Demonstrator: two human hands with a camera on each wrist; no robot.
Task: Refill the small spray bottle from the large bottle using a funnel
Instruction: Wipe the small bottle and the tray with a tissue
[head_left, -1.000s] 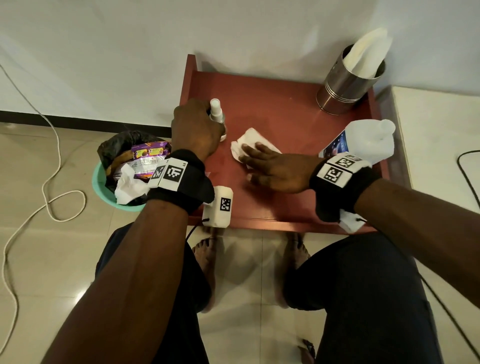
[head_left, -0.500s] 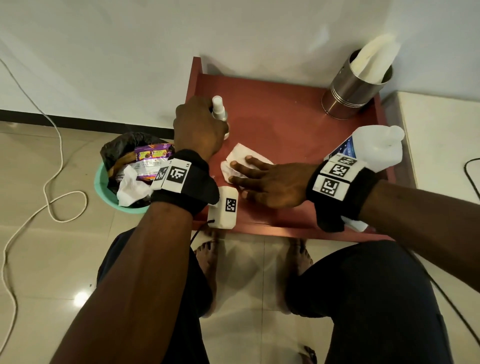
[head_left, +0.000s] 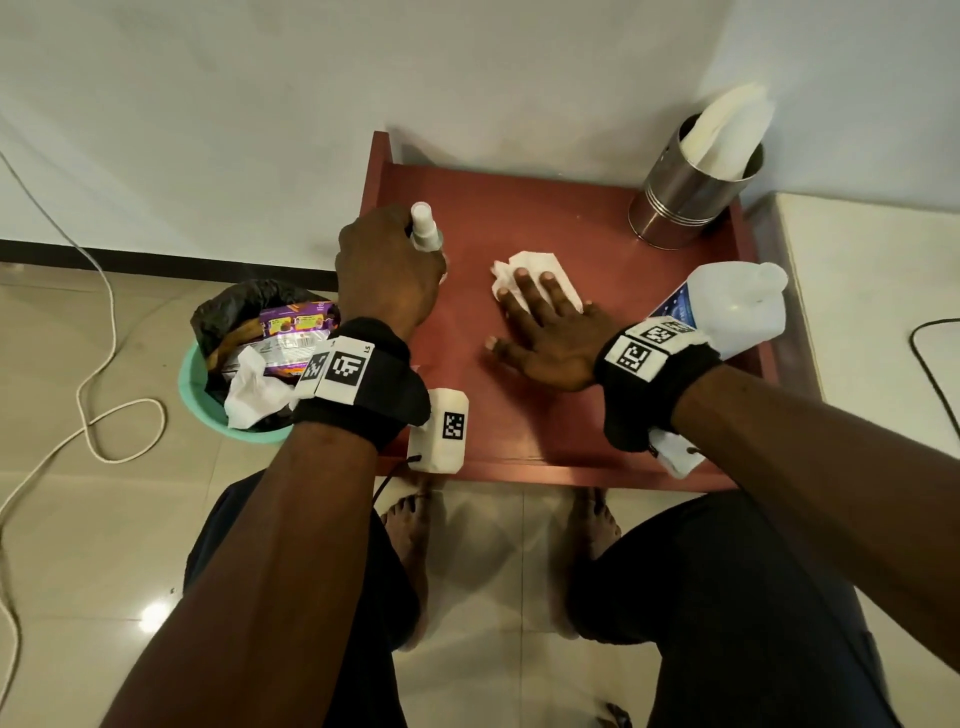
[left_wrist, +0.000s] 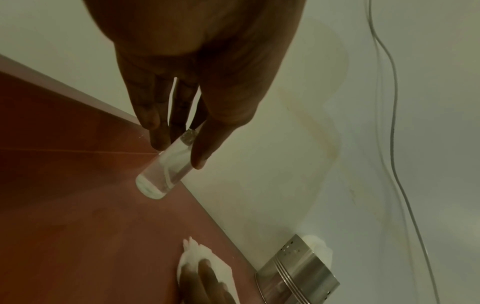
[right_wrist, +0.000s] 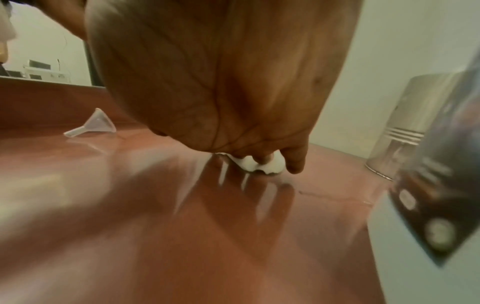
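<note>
The small clear spray bottle stands near the back left of the red table. My left hand grips it from the left, and the left wrist view shows fingers and thumb round the bottle's body. My right hand lies flat with straight fingers pressing a white tissue onto the table's middle. At the right edge, partly behind my right wrist, is the large white bottle. Only the right wrist view shows the clear funnel, which lies on its side on the table.
A steel canister holding white tissues stands at the back right corner. On the floor to the left, a green bin holds wrappers and tissue. A white cord loops across the floor. A pale surface adjoins the table's right side.
My right hand has slid the tissue away from the spray bottle, to the right and farther back on the table. The left hand has kept hold of the spray bottle.
</note>
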